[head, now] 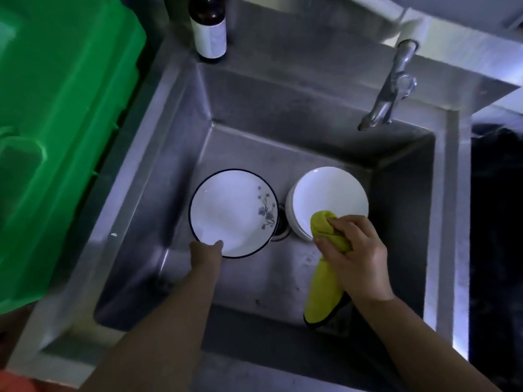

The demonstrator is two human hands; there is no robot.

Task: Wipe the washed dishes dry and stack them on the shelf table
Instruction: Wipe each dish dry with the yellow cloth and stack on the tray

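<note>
Stainless steel sink (283,103) is where every dish sits for now; no shelf table shows from where I stand, so I'd judge the stacking hasn't begun. A blue-rimmed plate (232,213) with a little flower print lies left of the drain (280,233). A stack of plain white plates (328,193) lies just to the right of it, the two close but not touching.

The left hand (208,251) grips the near edge of the blue-rimmed plate, thumb laid over the rim and the fingers hidden beneath. That looks like a hold for lifting, though I can't tell whether the plate has left the sink floor.

The right hand (353,250) is closed round a yellow-green cloth (322,284). The bunched end is pressed to the near rim of the top white plate and the loose tail hangs down toward the front wall. Bunching it like that gives a firm pad to rub with. One hand on a plate and the other on the cloth suggests the drying is meant to happen over the basin, so drips fall back in.

The faucet (387,89) juts out at the back right, and I see no water running. A brown bottle (210,26) stands on the back ledge, and a green crate (56,108) sits alongside the sink on the left.
</note>
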